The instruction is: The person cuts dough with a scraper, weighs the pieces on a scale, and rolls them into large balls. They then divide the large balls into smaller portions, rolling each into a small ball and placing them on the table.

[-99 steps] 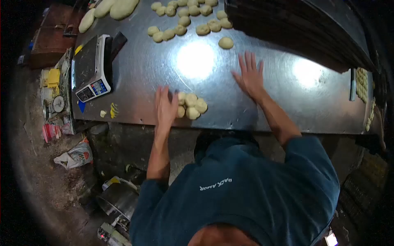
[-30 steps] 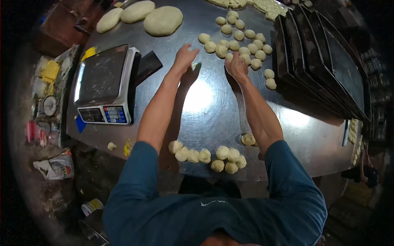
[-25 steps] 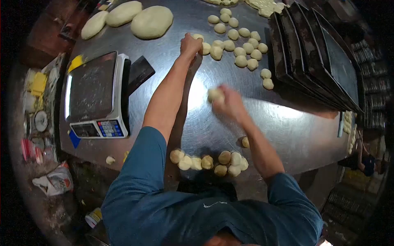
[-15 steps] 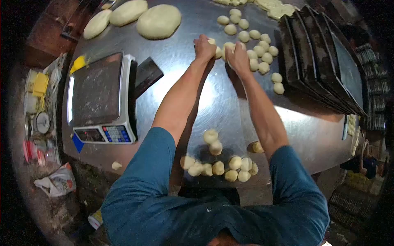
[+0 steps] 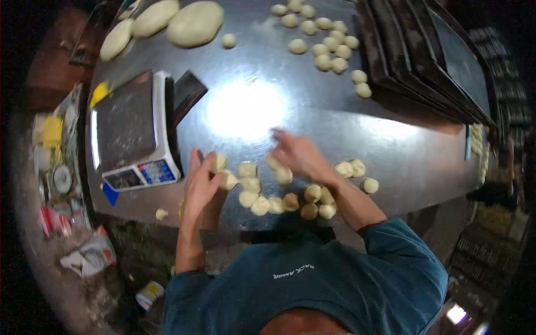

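My left hand (image 5: 202, 181) is at the near left part of the metal table, its fingers spread. They rest against two dough balls (image 5: 228, 180) beside them. My right hand (image 5: 301, 156) hovers slightly blurred over the table, fingers stretched out to the left. Just under it lie two more dough balls (image 5: 283, 176), partly covered by the hand. Between and in front of my hands, several pale dough balls (image 5: 259, 205) sit in a loose cluster along the near edge. A few others (image 5: 357, 167) lie to the right of my right forearm.
A digital scale (image 5: 128, 123) stands at left, with a dark block (image 5: 190, 92) behind it. Large dough slabs (image 5: 195, 24) lie at the far left. Several dough balls (image 5: 322, 49) are scattered at the far side. Dark trays (image 5: 413, 56) lean together at right.
Both hands have come back from the far dough balls to the near cluster, my left one further left. A single ball now lies beside the large slabs. The view has shifted.
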{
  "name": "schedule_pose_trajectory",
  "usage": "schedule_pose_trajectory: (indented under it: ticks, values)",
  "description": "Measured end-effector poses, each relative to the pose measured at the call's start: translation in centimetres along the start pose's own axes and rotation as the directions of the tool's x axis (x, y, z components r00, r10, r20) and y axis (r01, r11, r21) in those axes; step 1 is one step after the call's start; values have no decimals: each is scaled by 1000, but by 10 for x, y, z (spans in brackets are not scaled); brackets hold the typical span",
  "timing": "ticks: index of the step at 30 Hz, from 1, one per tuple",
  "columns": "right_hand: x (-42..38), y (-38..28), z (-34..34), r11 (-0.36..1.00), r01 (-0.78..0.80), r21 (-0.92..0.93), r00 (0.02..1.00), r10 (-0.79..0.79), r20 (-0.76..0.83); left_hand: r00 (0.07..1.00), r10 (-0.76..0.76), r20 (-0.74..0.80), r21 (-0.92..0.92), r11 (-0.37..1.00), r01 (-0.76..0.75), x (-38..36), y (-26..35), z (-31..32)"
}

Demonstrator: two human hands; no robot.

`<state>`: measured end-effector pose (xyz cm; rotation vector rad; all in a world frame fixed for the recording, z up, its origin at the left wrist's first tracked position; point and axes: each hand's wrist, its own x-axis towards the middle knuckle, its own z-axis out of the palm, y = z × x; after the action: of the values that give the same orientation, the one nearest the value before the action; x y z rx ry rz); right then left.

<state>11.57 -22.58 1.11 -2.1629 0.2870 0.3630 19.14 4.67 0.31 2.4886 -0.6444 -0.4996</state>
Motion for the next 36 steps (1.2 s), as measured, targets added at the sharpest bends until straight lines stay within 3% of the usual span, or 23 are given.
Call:
schedule_pose_trajectory:
  ticks: [2,3,4,5,6,8,10,12,14,16,18,20,23,25,26,27,28,30,31,32,34,35,36]
  values:
    - [7,40,-39,982,-60,-181,886,-31,-463,990,-23,-141,8,1000,24,12,7,-5]
    - [21,63,-72,959,-154,-240,870,17,-492,986,-37,-165,-176,984,7,35,29,-6]
    - [36,98,-88,861,-233,-453,768,-123,-629,965,124,-233,-262,947,-185,68,34,9]
    - [48,124,-100,707,-344,-618,648,-298,-701,980,92,-178,-426,890,-161,96,72,11]
    - [55,127,-108,700,-355,-620,636,-305,-709,932,293,-214,-301,888,-348,139,78,35]
    - [73,131,-121,677,-527,-513,655,-61,-753,863,462,-203,-158,854,-495,216,123,68]
    - [91,142,-135,666,-541,-514,643,-67,-763,796,579,-177,202,813,-546,278,158,88]
    - [96,144,-149,771,-412,-486,740,-29,-672,824,564,-57,289,799,-527,323,168,97]
    - [99,148,-157,806,-320,-498,769,-86,-633,772,624,121,203,746,-634,355,160,104]
    - [106,155,-164,803,-121,-584,831,-240,-502,761,632,146,263,717,-646,340,176,98]
    - [113,154,-171,826,-11,-564,828,-308,-468,743,638,202,46,752,-658,338,184,109]
    - [110,154,-180,837,135,-531,857,-368,-362,700,704,116,39,701,-712,324,183,120]
    - [60,144,-168,846,193,-497,826,-413,-383,801,583,135,-147,811,-566,256,190,109]
    - [3,136,-157,878,186,-442,926,-307,-220,861,455,229,-257,881,-397,179,192,101]
    - [-19,153,-143,943,185,-275,974,-212,-73,758,535,372,-284,843,-456,153,186,96]
    - [-46,117,-150,907,111,-406,982,-38,184,630,630,453,-319,775,-546,130,170,99]
    - [-62,115,-149,954,107,-281,946,-10,324,484,703,521,-362,696,-620,120,157,101]
    - [-56,108,-153,908,26,-418,971,76,226,428,716,551,-347,663,-663,134,151,85]
    - [-40,103,-157,937,-78,-341,991,109,74,371,722,584,-340,632,-696,145,153,80]
    - [-15,97,-164,954,-169,-246,985,156,-74,457,706,541,-328,677,-658,175,163,76]
    - [52,121,-161,982,-164,-93,868,99,-486,801,524,290,-194,852,-487,244,181,73]
    - [95,138,-158,986,-151,-76,748,64,-660,844,532,72,-283,822,-494,292,187,91]
    - [133,148,-161,989,-131,-64,593,27,-804,888,461,4,-266,856,-443,322,207,89]
